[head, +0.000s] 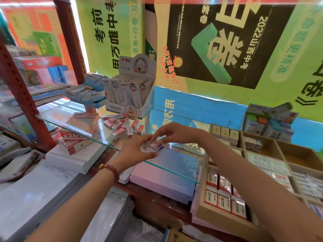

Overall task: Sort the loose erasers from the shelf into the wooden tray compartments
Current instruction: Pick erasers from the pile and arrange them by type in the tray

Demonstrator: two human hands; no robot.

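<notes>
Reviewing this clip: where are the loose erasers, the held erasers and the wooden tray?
loose erasers [122, 125], head view, middle of the pile.
held erasers [154, 145], head view, visible wrapper.
wooden tray [225, 221], head view, near wall.

Loose erasers on a glass shelf, wooden tray beside its right end

A jumbled heap of red-and-white sleeved erasers [122, 125] lies toward the back of the glass shelf [70, 124]. A small stack of erasers [154, 145] is above its front edge. The wooden tray [225, 222] holds upright rows in its near-left compartment.
</notes>
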